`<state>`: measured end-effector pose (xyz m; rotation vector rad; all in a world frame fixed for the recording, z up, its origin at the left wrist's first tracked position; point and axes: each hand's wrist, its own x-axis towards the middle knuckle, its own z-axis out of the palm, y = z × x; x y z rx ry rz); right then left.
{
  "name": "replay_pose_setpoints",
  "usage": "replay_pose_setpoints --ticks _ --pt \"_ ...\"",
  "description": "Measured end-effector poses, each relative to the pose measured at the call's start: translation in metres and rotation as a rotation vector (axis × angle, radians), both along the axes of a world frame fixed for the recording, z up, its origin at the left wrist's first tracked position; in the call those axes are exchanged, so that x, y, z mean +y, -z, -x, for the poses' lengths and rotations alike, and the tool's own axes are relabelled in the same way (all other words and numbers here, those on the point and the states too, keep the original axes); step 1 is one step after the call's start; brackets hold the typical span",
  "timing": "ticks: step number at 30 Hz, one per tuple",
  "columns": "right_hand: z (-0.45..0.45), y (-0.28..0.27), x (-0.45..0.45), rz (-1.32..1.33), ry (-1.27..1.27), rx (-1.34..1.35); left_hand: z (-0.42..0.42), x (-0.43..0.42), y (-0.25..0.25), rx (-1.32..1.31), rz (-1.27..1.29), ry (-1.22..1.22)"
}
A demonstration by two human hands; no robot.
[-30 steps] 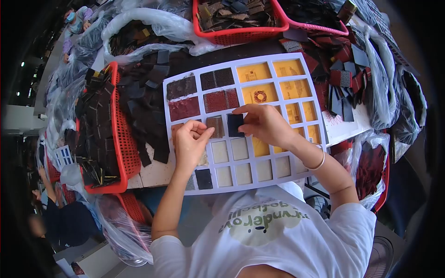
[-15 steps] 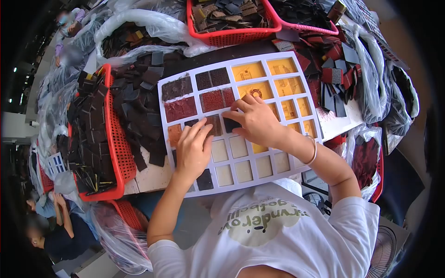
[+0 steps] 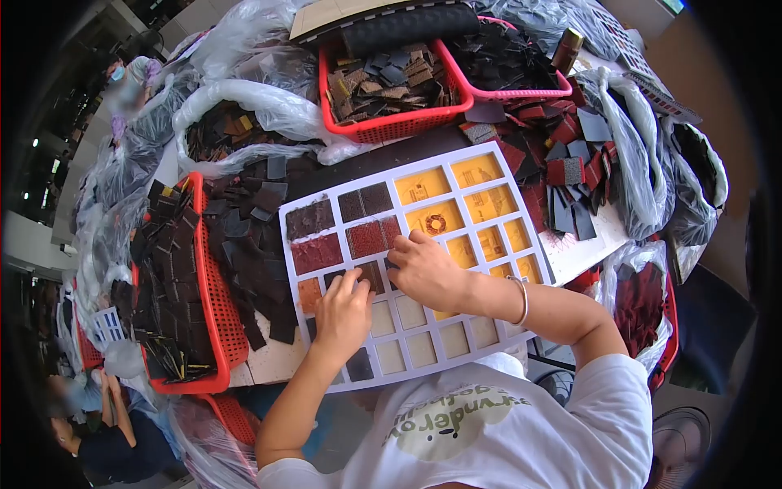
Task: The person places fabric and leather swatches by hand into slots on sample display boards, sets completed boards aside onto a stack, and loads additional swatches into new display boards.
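Observation:
A white grid board (image 3: pixel 391 213) lies across the table, its cells filled with dark, red, yellow and pale pieces. My left hand (image 3: pixel 342 312) rests with bent fingertips on the left middle cells, beside a brown piece (image 3: pixel 371 275). My right hand (image 3: pixel 428 271) presses curled fingers at a dark piece (image 3: pixel 391 275) just right of the brown one, covering most of it. Whether either hand grips anything is hidden by the fingers. Yellow printed pieces (image 3: pixel 491 204) fill cells at the upper right; pale cells (image 3: pixel 421 349) line the near side.
A red basket (image 3: pixel 213 310) of dark pieces stands left. Another red basket (image 3: pixel 399 126) and a pink basket (image 3: pixel 521 92) stand behind the board. Loose dark and red pieces (image 3: pixel 570 171) lie at right. Plastic bags surround the table. Other people (image 3: pixel 122 440) are at far left.
The view has shifted, so the board appears lower. My left hand's thumb-and-finger pinch at the brown piece has become bent fingers on the board. My right hand now covers more of the dark piece.

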<state>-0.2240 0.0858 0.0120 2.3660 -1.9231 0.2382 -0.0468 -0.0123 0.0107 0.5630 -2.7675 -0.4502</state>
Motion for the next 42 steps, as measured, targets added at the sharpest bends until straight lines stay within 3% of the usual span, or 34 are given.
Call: replay_pose_setpoints --ticks 1,4,6,12,16,19,24,26,29,32,35,39,42 --pt "0.004 0.000 -0.002 -0.052 -0.007 -0.007 0.004 -0.003 -0.006 -0.054 -0.010 0.043" --pt "0.028 0.003 0.003 0.067 0.028 -0.379 0.012 -0.025 -0.027 -0.207 -0.089 0.165" --pt "0.063 -0.005 0.007 0.147 0.163 -0.404 0.027 -0.051 -0.040 -0.278 -0.211 0.236" --pt "0.233 -0.025 0.019 0.373 0.638 -0.309 0.115 -0.126 -0.040 -0.012 -0.213 -0.020" --pt "0.353 -0.014 0.023 0.526 0.917 -0.077 0.194 -0.168 -0.025 0.161 0.052 -0.101" --pt "0.410 0.000 0.025 0.432 1.166 0.050 0.242 -0.188 -0.007 0.231 0.178 -0.080" --pt "0.448 0.021 0.022 0.224 1.410 0.086 0.286 -0.190 0.006 0.015 -0.050 -0.234" --pt "0.445 0.018 0.018 0.183 1.426 0.084 0.293 -0.186 -0.006 -0.091 -0.001 -0.278" --pt "0.454 0.016 0.019 0.176 1.403 0.109 0.313 -0.197 0.016 -0.125 0.101 -0.327" --pt "0.466 0.026 0.022 0.206 1.319 0.180 0.308 -0.190 0.015 -0.033 0.199 -0.274" --pt "0.474 0.030 0.024 0.380 1.292 -0.015 0.294 -0.188 0.010 0.142 0.271 -0.302" --pt "0.472 0.019 0.033 0.577 1.115 -0.091 0.262 -0.186 -0.007 0.588 0.031 -0.359" --pt "0.475 0.016 0.037 0.492 1.115 -0.098 0.222 -0.177 -0.021 0.670 -0.306 -0.310"
